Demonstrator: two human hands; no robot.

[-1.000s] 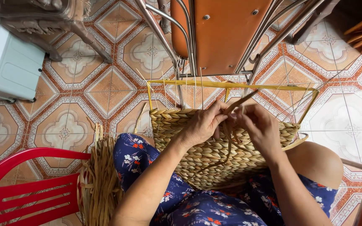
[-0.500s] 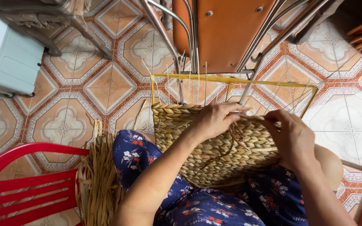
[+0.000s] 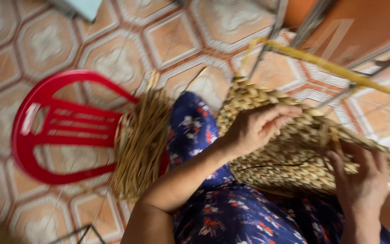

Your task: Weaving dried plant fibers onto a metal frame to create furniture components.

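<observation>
While view swung left, hands [image 3: 258, 129] stayed on woven basket [image 3: 290, 149].

We see a rough, matt basket [image 3: 294, 149] of plaited dried straw, a bundle of loose dry fibre strands [image 3: 143, 140], a glossy red plastic chair [image 3: 55, 126] at left, smooth patterned floor tiles [image 3: 37, 45], and printed cloth [image 3: 231, 212] near us.
</observation>
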